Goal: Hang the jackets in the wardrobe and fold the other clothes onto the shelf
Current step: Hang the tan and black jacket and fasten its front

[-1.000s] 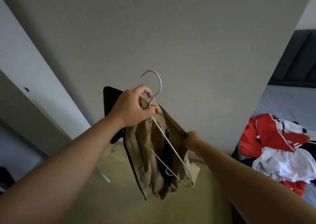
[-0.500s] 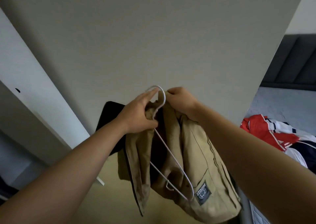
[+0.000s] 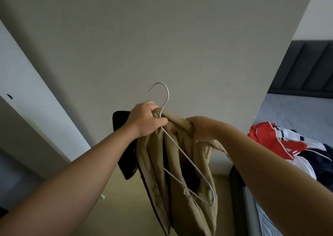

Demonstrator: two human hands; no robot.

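A tan jacket (image 3: pixel 158 165) with a dark lining hangs in front of me, partly on a white wire hanger (image 3: pixel 166 98). My left hand (image 3: pixel 146 120) grips the hanger's neck together with the jacket's collar; the hook sticks up above my fist. My right hand (image 3: pixel 200 127) grips the jacket's fabric near the shoulder, to the right of the collar. The hanger's lower arm shows bare inside the open jacket. A pile of red, white and navy clothes (image 3: pixel 288 145) lies on the bed at the right.
A large pale wardrobe panel (image 3: pixel 162 46) fills the view behind the jacket. A dark flat object (image 3: pixel 120 120) shows behind my left wrist. The bed (image 3: pixel 292 109) with a dark padded headboard (image 3: pixel 306 68) is at the right. Yellowish floor lies below.
My right hand slid from the collar beside the hook down and right to the jacket's shoulder. My left hand keeps its grip, and the hook now stands clear above it.
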